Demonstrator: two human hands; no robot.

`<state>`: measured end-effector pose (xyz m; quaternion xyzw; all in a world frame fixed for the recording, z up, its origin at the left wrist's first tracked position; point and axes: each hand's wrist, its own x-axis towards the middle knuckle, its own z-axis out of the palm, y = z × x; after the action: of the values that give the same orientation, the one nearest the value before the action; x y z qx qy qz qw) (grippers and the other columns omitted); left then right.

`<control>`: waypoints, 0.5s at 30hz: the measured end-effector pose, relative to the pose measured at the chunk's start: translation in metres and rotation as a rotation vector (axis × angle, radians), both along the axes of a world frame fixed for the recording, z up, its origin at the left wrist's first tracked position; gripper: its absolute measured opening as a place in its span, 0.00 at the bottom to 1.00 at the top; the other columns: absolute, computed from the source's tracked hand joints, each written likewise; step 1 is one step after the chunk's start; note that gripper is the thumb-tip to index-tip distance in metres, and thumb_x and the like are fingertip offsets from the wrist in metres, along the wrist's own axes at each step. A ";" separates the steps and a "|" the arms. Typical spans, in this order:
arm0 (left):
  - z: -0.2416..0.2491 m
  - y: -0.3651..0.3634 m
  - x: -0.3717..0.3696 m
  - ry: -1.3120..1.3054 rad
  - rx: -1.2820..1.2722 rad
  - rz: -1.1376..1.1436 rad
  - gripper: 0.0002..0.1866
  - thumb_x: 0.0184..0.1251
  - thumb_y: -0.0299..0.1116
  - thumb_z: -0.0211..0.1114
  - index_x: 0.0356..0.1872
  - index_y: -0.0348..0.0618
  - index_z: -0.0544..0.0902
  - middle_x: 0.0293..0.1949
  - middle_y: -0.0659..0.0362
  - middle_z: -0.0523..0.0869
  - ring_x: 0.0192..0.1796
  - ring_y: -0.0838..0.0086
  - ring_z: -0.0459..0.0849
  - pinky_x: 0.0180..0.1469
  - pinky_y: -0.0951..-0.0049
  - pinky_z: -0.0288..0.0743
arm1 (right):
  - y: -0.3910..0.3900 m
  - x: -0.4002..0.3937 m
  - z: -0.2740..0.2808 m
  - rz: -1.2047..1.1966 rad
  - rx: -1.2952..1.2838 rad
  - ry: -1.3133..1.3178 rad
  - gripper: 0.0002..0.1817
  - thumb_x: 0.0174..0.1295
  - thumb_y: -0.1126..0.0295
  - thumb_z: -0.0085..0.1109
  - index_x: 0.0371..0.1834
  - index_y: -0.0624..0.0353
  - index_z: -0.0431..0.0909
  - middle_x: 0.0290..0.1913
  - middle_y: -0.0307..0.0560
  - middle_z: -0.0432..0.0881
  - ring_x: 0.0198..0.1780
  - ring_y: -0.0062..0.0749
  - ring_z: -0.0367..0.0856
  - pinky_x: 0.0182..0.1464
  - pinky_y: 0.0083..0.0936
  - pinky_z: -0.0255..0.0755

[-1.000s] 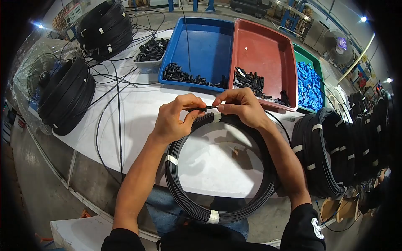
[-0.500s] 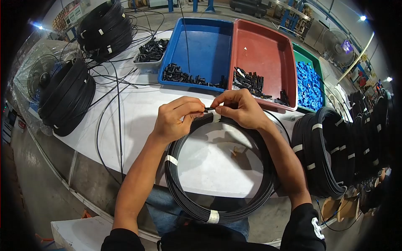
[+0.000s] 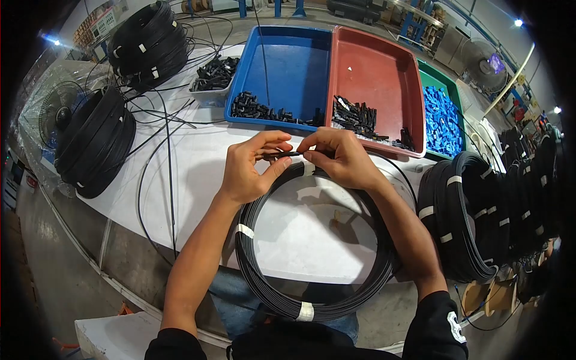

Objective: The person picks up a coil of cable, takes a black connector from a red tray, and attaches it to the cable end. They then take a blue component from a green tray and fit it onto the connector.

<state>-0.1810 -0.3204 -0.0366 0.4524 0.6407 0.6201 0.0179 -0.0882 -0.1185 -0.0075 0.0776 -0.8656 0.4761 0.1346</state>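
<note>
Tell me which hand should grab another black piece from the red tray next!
Probably the right hand. It is close to the black pieces in the red tray, while the left hand is farther from them, below the blue tray. Both hands hold a small black part, though.

White counter (image 3: 198, 198) open left of centre; red rectangular tray (image 3: 378, 78) and round black cable coil (image 3: 249, 258) block upper and lower centre.

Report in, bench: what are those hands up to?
Left hand and right hand on small black part. Taped cable coil close below. Blue tray and red tray beyond, seemingly not in the way.
</note>
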 end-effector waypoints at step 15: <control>-0.005 0.008 -0.001 -0.065 0.124 0.048 0.29 0.54 0.17 0.71 0.39 0.47 0.55 0.37 0.50 0.87 0.39 0.76 0.86 0.51 0.72 0.82 | -0.011 0.006 0.009 -0.002 0.264 0.212 0.09 0.59 0.81 0.67 0.43 0.61 0.85 0.33 0.46 0.82 0.32 0.31 0.84 0.33 0.28 0.74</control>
<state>-0.1818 -0.3120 -0.0413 0.4169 0.6109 0.6731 -0.0040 -0.0826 -0.1296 0.0013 0.1435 -0.9017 0.3471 0.2143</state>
